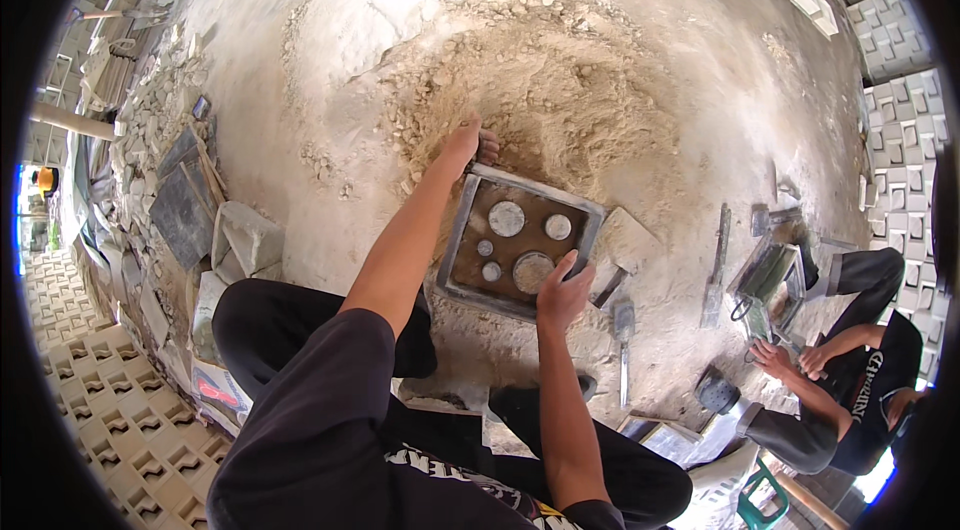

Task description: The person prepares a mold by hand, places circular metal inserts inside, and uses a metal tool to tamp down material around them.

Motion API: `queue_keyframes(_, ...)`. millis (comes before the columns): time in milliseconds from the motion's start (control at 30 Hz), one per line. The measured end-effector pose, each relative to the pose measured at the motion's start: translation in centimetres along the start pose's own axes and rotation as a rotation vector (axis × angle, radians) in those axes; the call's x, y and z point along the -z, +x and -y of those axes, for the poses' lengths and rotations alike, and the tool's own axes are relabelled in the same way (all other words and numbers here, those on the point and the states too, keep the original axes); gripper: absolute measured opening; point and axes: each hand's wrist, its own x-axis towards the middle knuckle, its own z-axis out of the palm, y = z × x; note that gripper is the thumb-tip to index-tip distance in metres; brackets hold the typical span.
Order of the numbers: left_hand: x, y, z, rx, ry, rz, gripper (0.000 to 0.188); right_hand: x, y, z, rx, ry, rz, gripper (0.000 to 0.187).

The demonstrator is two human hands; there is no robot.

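Note:
A square grey mould frame (522,306) lies tilted on the ground in front of me. Several round grey discs (506,218) of different sizes sit on its brown floor. My right hand (565,298) is closed round the frame's near right edge, the thumb over the rim and beside a large disc. Just past the far left corner, my left hand (470,146) has its fingers curled at the margin of a pile of tan sandy soil (560,80). What those fingers hold, if anything, is hidden.
A trowel (624,330) and a long flat bar (717,270) lie to the right. Further right, a co-worker's hands (780,358) are at another mould (768,275). Broken slabs (245,240) and rubble lie left; patterned blocks (130,410) are stacked at lower left.

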Motion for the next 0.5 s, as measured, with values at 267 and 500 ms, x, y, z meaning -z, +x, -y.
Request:
queue_keyframes(267,0.3,0.6,-1.7,0.040,-0.025,0.172,0.071,-0.5,0.2,-0.9,0.021,0.021,-0.018,0.052)
queue_keyframes(500,0.2,3.4,0.1,-0.064,-0.080,0.438,0.089,-0.5,0.1,-0.6,0.012,0.013,0.013,0.058)
